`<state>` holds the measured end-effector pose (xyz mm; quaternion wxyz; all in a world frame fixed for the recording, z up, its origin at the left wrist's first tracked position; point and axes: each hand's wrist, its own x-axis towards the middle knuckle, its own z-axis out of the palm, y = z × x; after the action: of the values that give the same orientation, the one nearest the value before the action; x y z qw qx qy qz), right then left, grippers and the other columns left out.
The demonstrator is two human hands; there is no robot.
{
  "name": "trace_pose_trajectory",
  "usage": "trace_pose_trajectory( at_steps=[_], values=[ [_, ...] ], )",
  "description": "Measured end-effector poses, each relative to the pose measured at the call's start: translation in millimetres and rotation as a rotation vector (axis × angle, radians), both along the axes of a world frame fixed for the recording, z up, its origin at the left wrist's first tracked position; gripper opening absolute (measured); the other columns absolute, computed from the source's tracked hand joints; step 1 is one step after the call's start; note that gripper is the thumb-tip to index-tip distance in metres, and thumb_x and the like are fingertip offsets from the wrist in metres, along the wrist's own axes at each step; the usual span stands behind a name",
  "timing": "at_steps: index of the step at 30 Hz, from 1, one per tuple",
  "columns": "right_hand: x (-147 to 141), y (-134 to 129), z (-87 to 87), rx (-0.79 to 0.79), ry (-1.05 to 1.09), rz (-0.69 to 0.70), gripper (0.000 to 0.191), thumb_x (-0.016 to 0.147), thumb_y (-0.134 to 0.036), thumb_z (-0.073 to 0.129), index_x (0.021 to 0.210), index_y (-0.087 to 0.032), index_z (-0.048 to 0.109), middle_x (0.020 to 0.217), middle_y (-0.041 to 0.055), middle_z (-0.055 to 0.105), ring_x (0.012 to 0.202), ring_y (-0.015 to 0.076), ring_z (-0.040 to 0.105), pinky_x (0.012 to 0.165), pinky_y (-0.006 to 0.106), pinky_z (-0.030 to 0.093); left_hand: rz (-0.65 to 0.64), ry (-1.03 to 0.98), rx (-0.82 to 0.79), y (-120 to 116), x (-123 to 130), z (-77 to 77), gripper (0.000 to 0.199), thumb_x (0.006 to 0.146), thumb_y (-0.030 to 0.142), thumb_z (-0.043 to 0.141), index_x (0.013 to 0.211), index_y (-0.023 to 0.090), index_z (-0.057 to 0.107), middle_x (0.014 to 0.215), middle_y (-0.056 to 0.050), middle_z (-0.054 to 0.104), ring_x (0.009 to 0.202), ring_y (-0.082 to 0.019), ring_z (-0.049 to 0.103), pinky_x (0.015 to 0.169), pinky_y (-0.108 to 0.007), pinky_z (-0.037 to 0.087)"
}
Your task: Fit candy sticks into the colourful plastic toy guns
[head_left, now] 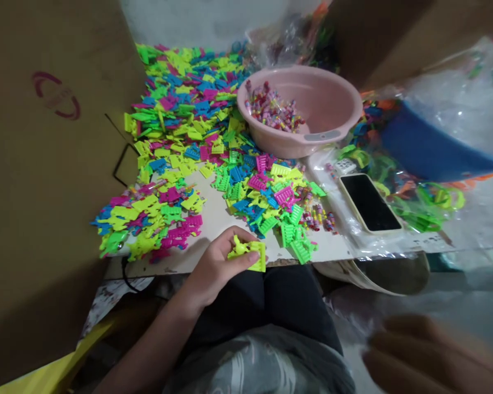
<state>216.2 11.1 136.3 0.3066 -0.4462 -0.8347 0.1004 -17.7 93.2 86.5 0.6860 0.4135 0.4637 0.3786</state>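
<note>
My left hand (pixel 219 262) is closed around a yellow plastic piece (pixel 257 257) with a slotted panel and a small figure-like shape at one end. It holds the piece just over the table's front edge. Low at the right, my right hand (pixel 431 355) is smeared by motion, away from the table; its fingers and anything in them cannot be made out. Beyond my left hand lies a loose spread of similar pieces (pixel 285 194) in green, blue, pink and yellow. Several small beaded sticks (pixel 318 218) lie at its right side.
A pink basin (pixel 328 104) holding small colourful sticks stands behind the pieces. A large pile (pixel 189 93) fills the back left; a smaller heap (pixel 148 219) lies in front. The phone (pixel 370 202) rests on clear plastic. Cardboard (pixel 53 175) walls the left; a blue container (pixel 439 148) stands right.
</note>
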Motion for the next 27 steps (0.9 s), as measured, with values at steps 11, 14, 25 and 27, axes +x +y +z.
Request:
trace_pose_trajectory(
  at_steps=[11,14,25,27],
  values=[
    [-43.5,32.9,-64.6,-0.274,0.424,-0.124,0.027,0.096,-0.016,0.044,0.12,-0.025,0.051,0.109,0.0059,0.063,0.102,0.0173,0.06,0.087,0.03,0.049,-0.028,0.349,0.306,-17.3,9.8,0.9,0.011,0.08,0.02,0.065,0.091,0.023,0.064,0.09,0.001,0.068,0.087,-0.015,0.063,0.079,-0.023,0.046],
    [-44.2,32.0,-63.1,-0.271,0.445,-0.135,0.026,0.096,-0.015,0.043,0.119,-0.025,0.05,0.104,0.0047,0.061,0.097,0.0167,0.058,0.085,0.03,0.047,-0.04,0.377,0.357,-20.4,10.7,-1.8,0.01,0.081,0.02,0.064,0.091,0.024,0.065,0.094,0.001,0.068,0.092,-0.015,0.063,0.083,-0.023,0.046],
    [-46.0,33.6,-54.0,-0.374,0.28,0.094,0.015,0.093,-0.009,0.039,0.097,-0.023,0.042,0.092,0.0048,0.054,0.083,0.0182,0.052,0.074,0.031,0.045,-0.078,0.464,0.48,-21.6,1.5,-11.1,0.003,0.088,0.021,0.057,0.091,0.022,0.058,0.091,0.0,0.063,0.089,-0.015,0.06,0.08,-0.024,0.044],
    [-45.1,34.4,-54.5,-0.496,0.275,0.108,0.01,0.095,-0.013,0.039,0.093,-0.023,0.041,0.086,0.0023,0.052,0.076,0.0163,0.05,0.069,0.028,0.044,-0.124,0.49,0.512,-21.9,-1.7,-14.0,0.002,0.09,0.02,0.054,0.09,0.021,0.056,0.089,0.0,0.061,0.087,-0.015,0.058,0.078,-0.024,0.044]
  ],
)
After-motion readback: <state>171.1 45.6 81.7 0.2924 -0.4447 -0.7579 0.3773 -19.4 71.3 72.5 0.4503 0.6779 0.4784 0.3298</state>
